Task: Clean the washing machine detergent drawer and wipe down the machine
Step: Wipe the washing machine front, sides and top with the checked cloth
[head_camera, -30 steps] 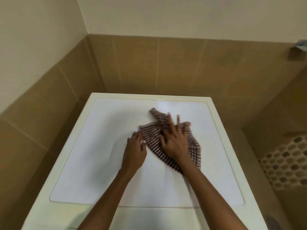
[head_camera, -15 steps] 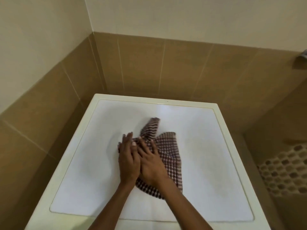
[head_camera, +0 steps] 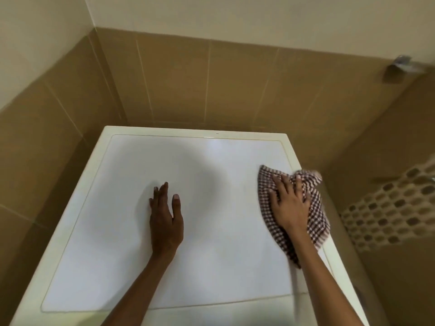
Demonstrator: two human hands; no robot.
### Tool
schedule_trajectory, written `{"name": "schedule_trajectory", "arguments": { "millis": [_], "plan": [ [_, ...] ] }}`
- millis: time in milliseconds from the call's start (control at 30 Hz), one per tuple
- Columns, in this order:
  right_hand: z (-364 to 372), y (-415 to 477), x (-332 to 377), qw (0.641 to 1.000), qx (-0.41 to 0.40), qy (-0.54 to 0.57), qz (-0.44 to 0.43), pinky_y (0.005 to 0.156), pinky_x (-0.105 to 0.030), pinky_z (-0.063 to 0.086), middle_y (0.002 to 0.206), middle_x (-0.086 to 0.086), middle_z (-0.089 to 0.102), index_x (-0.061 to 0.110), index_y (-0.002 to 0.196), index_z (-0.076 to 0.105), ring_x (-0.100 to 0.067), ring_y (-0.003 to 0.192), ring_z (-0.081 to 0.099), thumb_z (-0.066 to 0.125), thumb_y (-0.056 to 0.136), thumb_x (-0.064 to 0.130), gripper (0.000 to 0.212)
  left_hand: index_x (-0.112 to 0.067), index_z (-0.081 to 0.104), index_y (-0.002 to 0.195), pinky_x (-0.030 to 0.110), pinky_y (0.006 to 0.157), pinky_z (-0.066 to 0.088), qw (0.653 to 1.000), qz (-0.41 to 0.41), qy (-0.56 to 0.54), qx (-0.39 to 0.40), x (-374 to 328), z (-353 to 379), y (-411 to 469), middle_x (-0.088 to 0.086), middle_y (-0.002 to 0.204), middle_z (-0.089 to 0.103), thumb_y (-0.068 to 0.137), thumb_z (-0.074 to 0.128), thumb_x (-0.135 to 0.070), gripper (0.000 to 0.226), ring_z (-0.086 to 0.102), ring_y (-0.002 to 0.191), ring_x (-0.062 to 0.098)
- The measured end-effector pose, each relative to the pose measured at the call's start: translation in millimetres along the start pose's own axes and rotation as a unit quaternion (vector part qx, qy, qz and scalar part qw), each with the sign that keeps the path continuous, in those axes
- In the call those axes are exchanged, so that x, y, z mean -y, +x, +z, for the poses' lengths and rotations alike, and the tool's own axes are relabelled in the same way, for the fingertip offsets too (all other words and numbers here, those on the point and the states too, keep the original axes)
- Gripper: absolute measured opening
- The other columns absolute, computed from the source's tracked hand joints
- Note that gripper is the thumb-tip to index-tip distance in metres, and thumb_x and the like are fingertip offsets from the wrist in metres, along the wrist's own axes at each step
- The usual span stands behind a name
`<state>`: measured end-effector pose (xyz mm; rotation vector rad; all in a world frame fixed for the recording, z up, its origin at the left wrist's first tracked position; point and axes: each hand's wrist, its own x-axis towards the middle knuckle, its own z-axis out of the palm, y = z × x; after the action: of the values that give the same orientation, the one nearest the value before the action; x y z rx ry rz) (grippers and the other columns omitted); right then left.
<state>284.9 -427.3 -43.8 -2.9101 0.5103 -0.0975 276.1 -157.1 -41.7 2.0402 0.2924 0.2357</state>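
The washing machine's white top (head_camera: 117, 208) fills the lower middle of the head view, its cream rim running round it. A brown-and-white checked cloth (head_camera: 315, 215) lies at the right edge of the top, partly hanging over the rim. My right hand (head_camera: 288, 203) presses flat on the cloth with fingers spread. My left hand (head_camera: 166, 220) rests flat on the bare top near the middle, fingers straight, holding nothing. The detergent drawer is out of view.
Brown tiled walls (head_camera: 176, 85) close in behind and on the left of the machine. A metal fitting (head_camera: 400, 64) sticks out of the wall at upper right. A pebble-patterned tile strip (head_camera: 388, 208) runs along the right.
My right hand has swept the cloth from the middle to the right edge of the top. My left hand has come off the cloth and now lies on the bare top.
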Motion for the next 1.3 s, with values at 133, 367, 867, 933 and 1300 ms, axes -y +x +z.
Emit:
{"name": "schedule_trajectory", "arguments": {
  "millis": [133, 367, 867, 933, 1300],
  "plan": [
    [5, -57, 19, 0.996, -0.024, -0.034, -0.075, 0.114, -0.050, 0.009, 0.150, 0.004, 0.034, 0.030, 0.141, 0.038, -0.022, 0.144, 0.017, 0.016, 0.088, 0.050, 0.060, -0.021, 0.028, 0.146, 0.040, 0.115, 0.014, 0.999, -0.007, 0.032, 0.019, -3, 1, -1, 0.003, 0.156, 0.017, 0.098, 0.035, -0.031, 0.049, 0.010, 0.145, 0.027],
    [8, -44, 36, 0.976, 0.029, 0.014, -0.217, 0.115, -0.041, 0.000, 0.152, 0.013, 0.027, 0.040, 0.142, 0.031, -0.013, 0.144, 0.005, 0.016, 0.091, 0.056, 0.056, -0.021, 0.028, 0.146, 0.040, 0.116, 0.012, 0.998, -0.007, 0.052, 0.027, -3, 0, -2, 0.004, 0.156, 0.017, 0.099, 0.034, -0.029, 0.049, 0.009, 0.145, 0.026],
    [-9, -104, -46, 0.983, -0.006, -0.013, 0.183, 0.111, -0.053, 0.020, 0.155, -0.008, 0.021, 0.029, 0.148, 0.019, -0.039, 0.141, 0.016, 0.023, 0.097, 0.041, 0.052, -0.017, 0.026, 0.147, 0.041, 0.116, 0.013, 0.995, -0.008, 0.093, 0.044, -8, 1, -4, 0.007, 0.156, 0.017, 0.099, 0.034, -0.032, 0.051, 0.009, 0.145, 0.027],
    [-3, -115, -30, 0.982, -0.016, -0.025, 0.187, 0.111, -0.058, 0.014, 0.153, -0.012, 0.025, 0.023, 0.147, 0.028, -0.041, 0.141, 0.015, 0.018, 0.094, 0.040, 0.056, -0.017, 0.027, 0.146, 0.041, 0.116, 0.012, 0.996, -0.009, 0.084, 0.040, -8, 1, -4, 0.006, 0.156, 0.018, 0.099, 0.034, -0.031, 0.050, 0.009, 0.145, 0.027],
    [33, -104, 187, 0.994, 0.018, 0.044, -0.099, 0.108, -0.052, 0.021, 0.136, -0.009, 0.053, 0.020, 0.128, 0.057, -0.029, 0.130, 0.044, 0.038, 0.083, 0.039, 0.052, -0.008, 0.049, 0.133, 0.023, 0.107, 0.025, 0.999, 0.028, -0.016, 0.036, -1, -31, 16, 0.010, 0.142, 0.046, 0.099, 0.039, -0.014, 0.036, 0.035, 0.137, 0.020]
  ]
}}
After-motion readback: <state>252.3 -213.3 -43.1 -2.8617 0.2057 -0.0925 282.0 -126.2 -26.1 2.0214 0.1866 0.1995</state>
